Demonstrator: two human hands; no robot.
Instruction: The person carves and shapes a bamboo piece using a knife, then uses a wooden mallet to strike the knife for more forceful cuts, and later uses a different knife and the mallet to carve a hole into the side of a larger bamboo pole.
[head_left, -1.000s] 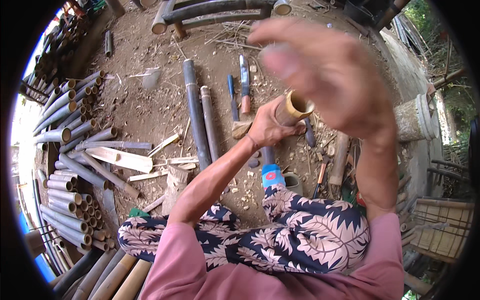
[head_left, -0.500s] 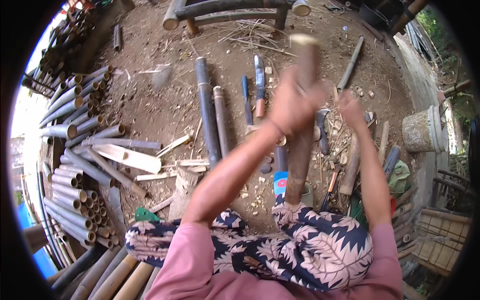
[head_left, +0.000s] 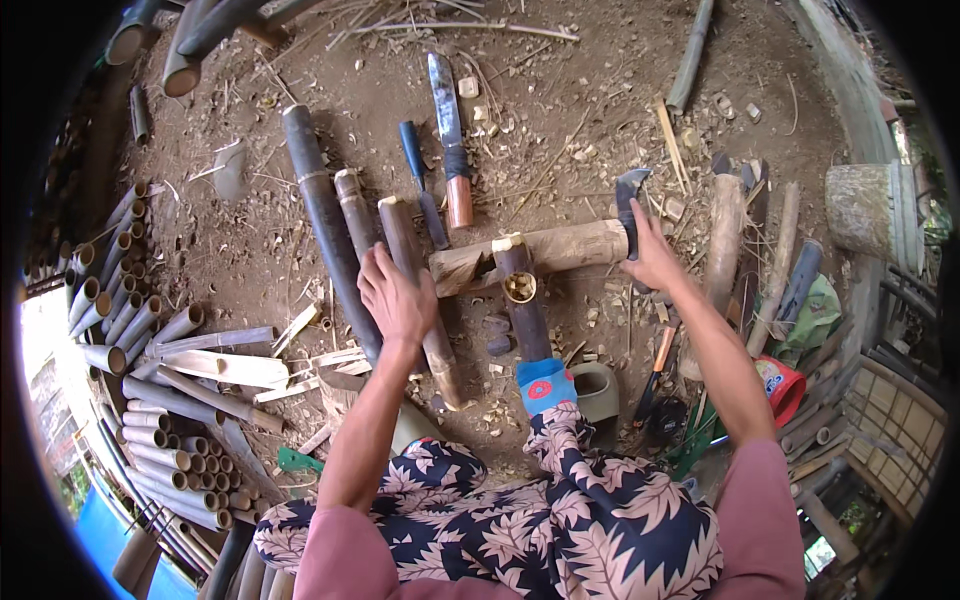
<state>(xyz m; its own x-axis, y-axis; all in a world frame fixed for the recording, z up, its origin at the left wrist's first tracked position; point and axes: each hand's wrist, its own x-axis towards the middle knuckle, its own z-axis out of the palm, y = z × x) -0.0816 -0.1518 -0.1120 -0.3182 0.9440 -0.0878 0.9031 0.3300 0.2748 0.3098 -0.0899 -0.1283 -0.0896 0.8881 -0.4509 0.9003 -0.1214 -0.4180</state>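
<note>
A brown bamboo pole [head_left: 438,357] lies on the ground under my left hand [head_left: 398,300], whose fingers are wrapped over its middle. At the right end of a pale log [head_left: 575,246], my right hand [head_left: 652,250] closes on the dark handle of a short curved knife [head_left: 630,190]. Resting against the log is a dark bamboo piece [head_left: 528,328] with a round hole near its far end; its near end meets the blue sock [head_left: 546,386] on my foot. Two more bamboo poles [head_left: 325,210] lie just left of my left hand.
A large knife [head_left: 448,120] and a blue-handled chisel [head_left: 412,150] lie beyond the log. Stacked bamboo tubes [head_left: 165,465] fill the left side. On the right are a worn bucket [head_left: 865,210], a red container [head_left: 782,388] and several logs [head_left: 722,240]. Wood chips litter the dirt floor.
The bamboo pole raised in my left hand has come down to the ground on the left, beside the other poles. My right hand has taken hold of the curved knife that was lying down.
</note>
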